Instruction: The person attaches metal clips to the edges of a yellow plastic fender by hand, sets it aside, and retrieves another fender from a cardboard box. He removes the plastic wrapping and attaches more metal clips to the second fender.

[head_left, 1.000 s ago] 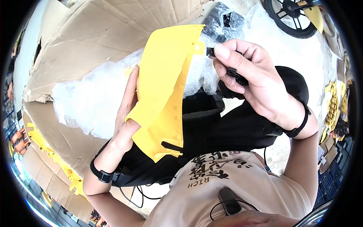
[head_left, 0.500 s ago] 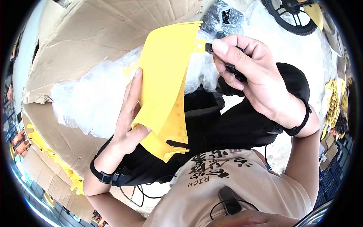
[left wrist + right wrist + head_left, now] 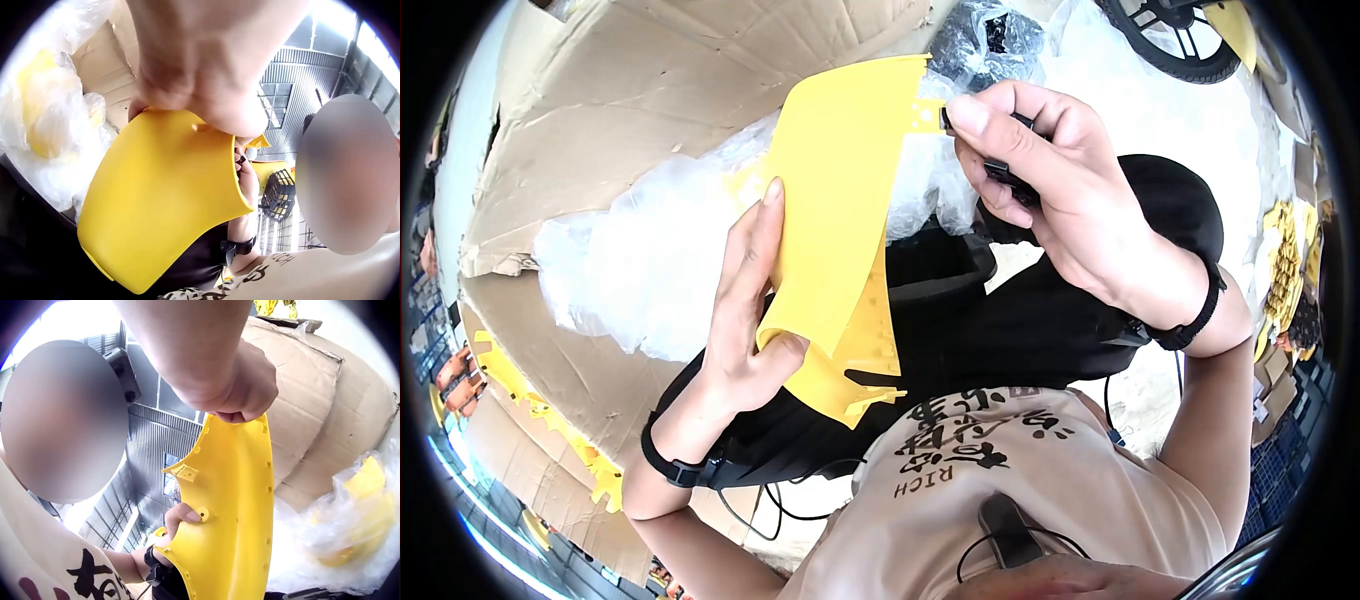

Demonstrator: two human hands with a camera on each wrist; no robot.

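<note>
A curved yellow plastic panel (image 3: pixel 830 200) is held up in front of the person's lap. My left hand (image 3: pixel 745 310) grips its near left edge, the fingers along the outer face and the thumb over the rim. In the right wrist view the panel's inner side (image 3: pixel 237 506) shows small tabs along its edges and a round post near the left thumb (image 3: pixel 190 514). My right hand (image 3: pixel 1065 185) pinches a small black clip (image 3: pixel 945 118) at the yellow tab (image 3: pixel 924 116) on the panel's far right corner. More black clips (image 3: pixel 1012 182) sit under that hand's curled fingers.
Clear plastic wrapping (image 3: pixel 650 260) lies over cardboard (image 3: pixel 600 130) on the left. A black open container (image 3: pixel 940 275) is beyond the lap, with a bagged black part (image 3: pixel 985 45) farther off. A spoked wheel (image 3: pixel 1180 40) stands at top right; yellow pieces (image 3: pixel 1285 260) lie at the right.
The panel has turned slightly, hiding more of its inner side. My right hand has moved a little up and left, keeping the clip at the tab. The left hand keeps its grip.
</note>
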